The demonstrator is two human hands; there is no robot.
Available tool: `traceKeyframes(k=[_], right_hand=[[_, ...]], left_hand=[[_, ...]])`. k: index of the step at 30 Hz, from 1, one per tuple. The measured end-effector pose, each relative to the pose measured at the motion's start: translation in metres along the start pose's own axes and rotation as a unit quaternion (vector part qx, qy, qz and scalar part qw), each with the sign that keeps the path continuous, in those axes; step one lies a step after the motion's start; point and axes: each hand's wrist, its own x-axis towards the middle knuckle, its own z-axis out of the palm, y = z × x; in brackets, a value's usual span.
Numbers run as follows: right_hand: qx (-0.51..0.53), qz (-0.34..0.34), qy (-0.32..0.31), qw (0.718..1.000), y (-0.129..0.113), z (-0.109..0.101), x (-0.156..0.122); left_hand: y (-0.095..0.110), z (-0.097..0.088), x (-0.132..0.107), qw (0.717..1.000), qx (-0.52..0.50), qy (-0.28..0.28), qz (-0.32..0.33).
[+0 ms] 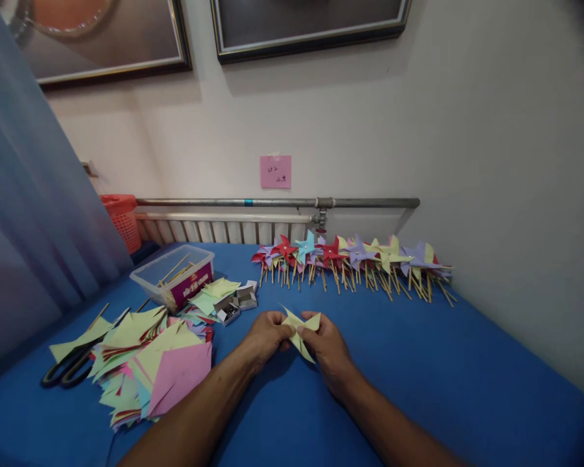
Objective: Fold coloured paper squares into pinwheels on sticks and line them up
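Both my hands meet over the blue table (418, 383), pinching one pale yellow folded paper pinwheel (300, 331). My left hand (267, 336) grips its left side with fingers closed. My right hand (327, 344) holds its right side, fingers curled around the paper. The pinwheel's points stick out above and below my fingers. To the left lies a pile of cut coloured paper squares (150, 363), yellow, pink and green.
A row of finished pinwheels on sticks (355, 259) lies along the back by the wall. A clear plastic box with sticks (173, 275), small open boxes (236, 303) and black-handled scissors (71, 366) sit at the left. An orange basket (121, 220) stands behind.
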Motion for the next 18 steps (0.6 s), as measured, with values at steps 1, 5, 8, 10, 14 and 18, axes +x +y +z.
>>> traceKeyframes(k=[1,5,8,10,14,18], right_hand=[[-0.012,0.000,0.011,1.000,0.0000,-0.0002,-0.0001],[-0.047,0.003,0.038,0.998,-0.0031,-0.0002,-0.0002],[-0.048,0.009,0.034,0.998,-0.0060,-0.0001,-0.0005],[-0.046,0.011,0.031,0.998,-0.0062,-0.0004,0.0001],[-0.064,0.001,0.032,0.997,-0.0033,-0.0018,0.0036],[-0.078,-0.007,0.038,0.996,-0.0011,-0.0023,0.0065]], left_hand=[[-0.0005,0.0004,-0.0001,1.000,0.000,0.001,0.000],[-0.0015,0.0007,-0.0001,1.000,-0.005,-0.002,-0.004],[-0.0013,0.0002,0.0001,1.000,-0.008,-0.005,-0.007],[-0.0012,0.0000,0.0000,1.000,-0.012,-0.005,-0.005],[-0.0004,0.0011,-0.0009,1.000,-0.008,-0.007,-0.005],[0.0015,0.0032,-0.0017,1.000,-0.006,0.001,-0.008]])
